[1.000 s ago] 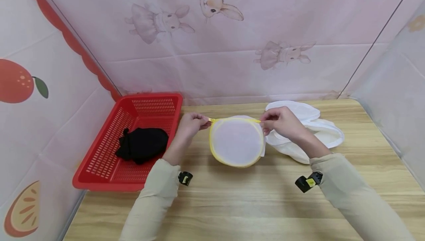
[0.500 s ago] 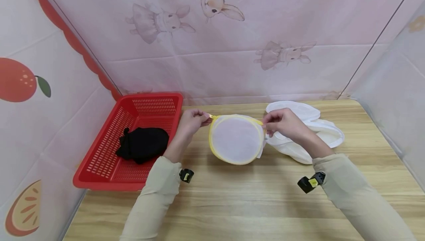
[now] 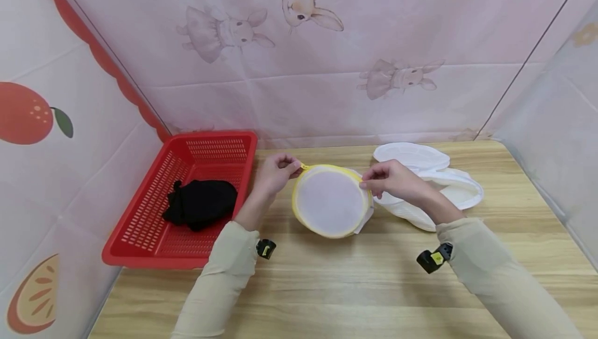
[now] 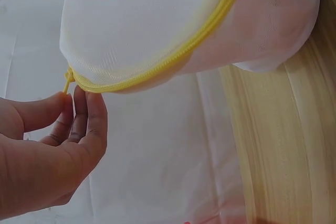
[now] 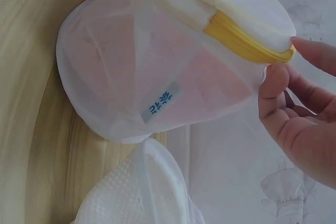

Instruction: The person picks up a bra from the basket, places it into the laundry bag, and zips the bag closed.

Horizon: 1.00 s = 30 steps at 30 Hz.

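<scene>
A round white mesh laundry bag (image 3: 331, 204) with a yellow zipper (image 4: 157, 72) around its top stands on the table between both hands. Something pink shows through its side wall, and a small label (image 5: 160, 102) with blue writing is on that wall. My left hand (image 3: 276, 173) pinches the yellow zipper pull (image 4: 68, 80) between thumb and forefinger at the bag's left back edge. On the opposite side my right hand (image 3: 394, 180) pinches the yellow edge (image 5: 252, 48) of the bag between thumb and fingers.
To the left, a red plastic basket (image 3: 154, 262) holds a black cloth item (image 3: 201, 204). White mesh bags (image 3: 457, 193) lie at the right, just behind my right hand. Printed fabric walls (image 3: 303, 105) enclose the wooden table (image 3: 336, 292) at the back and sides.
My left hand has shifted slightly right with the zipper pull. My right hand has come a little lower along the bag's edge, and the bag has turned slightly.
</scene>
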Each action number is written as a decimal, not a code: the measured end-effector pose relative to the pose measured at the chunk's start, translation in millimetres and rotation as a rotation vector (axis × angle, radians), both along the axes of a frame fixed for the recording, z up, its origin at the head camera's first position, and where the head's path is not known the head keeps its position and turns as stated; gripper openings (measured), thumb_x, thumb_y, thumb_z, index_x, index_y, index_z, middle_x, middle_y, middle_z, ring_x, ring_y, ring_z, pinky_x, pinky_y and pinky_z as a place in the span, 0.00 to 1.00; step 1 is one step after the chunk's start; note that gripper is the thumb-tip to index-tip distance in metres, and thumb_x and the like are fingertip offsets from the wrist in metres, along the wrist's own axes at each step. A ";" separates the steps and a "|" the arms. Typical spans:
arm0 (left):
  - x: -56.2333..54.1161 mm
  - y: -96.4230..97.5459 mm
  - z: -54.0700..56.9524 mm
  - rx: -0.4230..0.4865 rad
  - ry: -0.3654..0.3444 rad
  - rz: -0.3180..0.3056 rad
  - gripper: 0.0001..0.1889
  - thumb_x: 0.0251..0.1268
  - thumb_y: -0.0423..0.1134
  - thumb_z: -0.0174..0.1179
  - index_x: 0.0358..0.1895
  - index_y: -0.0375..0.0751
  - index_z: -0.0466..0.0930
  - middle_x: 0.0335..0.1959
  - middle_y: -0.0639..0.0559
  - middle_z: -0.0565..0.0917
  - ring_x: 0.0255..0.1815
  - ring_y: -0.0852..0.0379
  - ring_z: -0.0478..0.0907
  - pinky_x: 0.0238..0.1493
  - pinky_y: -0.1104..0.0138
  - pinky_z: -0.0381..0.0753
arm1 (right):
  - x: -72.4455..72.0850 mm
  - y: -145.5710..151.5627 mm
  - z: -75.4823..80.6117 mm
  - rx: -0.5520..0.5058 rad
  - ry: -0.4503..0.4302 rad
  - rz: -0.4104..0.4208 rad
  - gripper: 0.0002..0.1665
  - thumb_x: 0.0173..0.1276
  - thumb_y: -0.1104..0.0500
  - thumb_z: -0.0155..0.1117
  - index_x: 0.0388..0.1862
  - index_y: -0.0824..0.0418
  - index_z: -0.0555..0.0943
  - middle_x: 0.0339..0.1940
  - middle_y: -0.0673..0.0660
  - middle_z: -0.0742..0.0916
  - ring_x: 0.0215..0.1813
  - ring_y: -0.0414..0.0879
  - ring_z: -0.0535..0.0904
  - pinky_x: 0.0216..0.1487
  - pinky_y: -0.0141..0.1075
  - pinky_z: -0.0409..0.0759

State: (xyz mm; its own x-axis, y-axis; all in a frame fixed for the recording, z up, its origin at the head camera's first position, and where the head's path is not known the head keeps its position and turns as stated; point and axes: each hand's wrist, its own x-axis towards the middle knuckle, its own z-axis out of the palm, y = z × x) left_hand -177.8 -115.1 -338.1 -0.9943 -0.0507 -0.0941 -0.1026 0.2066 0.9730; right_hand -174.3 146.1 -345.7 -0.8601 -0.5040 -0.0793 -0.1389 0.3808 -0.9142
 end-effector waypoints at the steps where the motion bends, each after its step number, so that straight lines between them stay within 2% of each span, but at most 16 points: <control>1: 0.2 0.8 0.1 -0.008 0.003 -0.002 0.04 0.62 0.27 0.55 0.35 0.27 0.74 0.33 0.39 0.80 0.34 0.55 0.78 0.41 0.66 0.80 | 0.0 -1.0 0.3 0.003 0.009 -0.003 0.10 0.61 0.62 0.63 0.33 0.70 0.79 0.19 0.56 0.77 0.22 0.43 0.73 0.25 0.33 0.73; 10: 3.1 9.2 4.2 -0.074 0.033 -0.027 0.04 0.63 0.29 0.55 0.33 0.29 0.75 0.33 0.39 0.80 0.38 0.50 0.79 0.43 0.66 0.79 | -0.7 -12.1 3.9 -0.003 0.052 -0.020 0.09 0.59 0.62 0.64 0.33 0.69 0.80 0.19 0.55 0.77 0.21 0.42 0.70 0.22 0.31 0.70; 20: 8.1 19.0 10.1 -0.111 0.066 -0.064 0.03 0.61 0.29 0.57 0.33 0.30 0.77 0.29 0.43 0.79 0.34 0.53 0.78 0.40 0.67 0.80 | -2.2 -22.5 8.7 0.008 0.039 -0.025 0.09 0.58 0.63 0.66 0.33 0.69 0.81 0.19 0.54 0.77 0.21 0.43 0.70 0.21 0.32 0.69; 30: 14.4 28.0 18.2 -0.284 0.096 -0.117 0.03 0.61 0.33 0.59 0.32 0.36 0.79 0.29 0.47 0.79 0.34 0.54 0.75 0.36 0.68 0.76 | -4.7 -22.6 9.0 0.020 0.027 -0.006 0.06 0.57 0.67 0.65 0.31 0.71 0.79 0.17 0.53 0.75 0.19 0.40 0.67 0.19 0.29 0.65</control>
